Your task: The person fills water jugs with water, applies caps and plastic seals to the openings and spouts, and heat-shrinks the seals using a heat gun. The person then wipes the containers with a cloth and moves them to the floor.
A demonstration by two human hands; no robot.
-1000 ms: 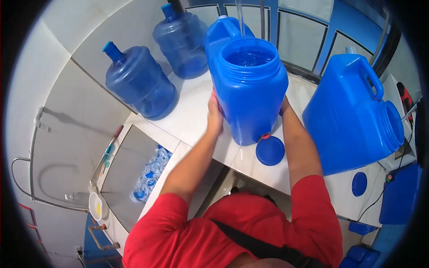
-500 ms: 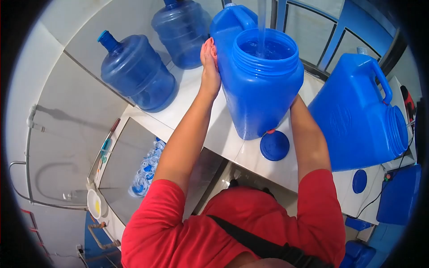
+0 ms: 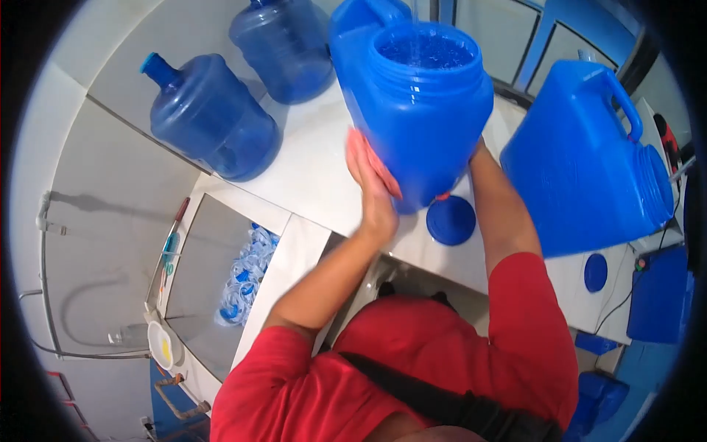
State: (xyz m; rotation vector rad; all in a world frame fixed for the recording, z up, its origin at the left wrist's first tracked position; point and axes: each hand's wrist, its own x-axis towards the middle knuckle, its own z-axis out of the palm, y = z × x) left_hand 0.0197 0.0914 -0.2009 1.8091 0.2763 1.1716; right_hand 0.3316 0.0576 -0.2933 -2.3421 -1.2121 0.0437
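Observation:
A large blue jug [image 3: 420,125] with a wide threaded mouth stands in front of me on the white counter. A thin stream of water [image 3: 416,37] falls into its mouth, and the water inside is rippling. My left hand [image 3: 372,177] is closed around a pinkish cloth [image 3: 383,173], pressed against the jug's lower left side. The cloth is partly hidden by the fingers. My right hand [image 3: 479,153] is at the jug's right side; its fingers are hidden behind it. A blue screw cap [image 3: 451,221] hangs or lies by the jug's base.
Two translucent blue water bottles [image 3: 213,118] stand at left on the counter [image 3: 313,158]. Another blue jug [image 3: 582,166] is at right, with a loose blue cap [image 3: 595,272] below it. Plastic caps and rings [image 3: 247,276] fill part of a metal basin [image 3: 199,295].
My left hand has slid down the jug's left side with the cloth. My right hand stays by the right side. The whole view has shifted slightly.

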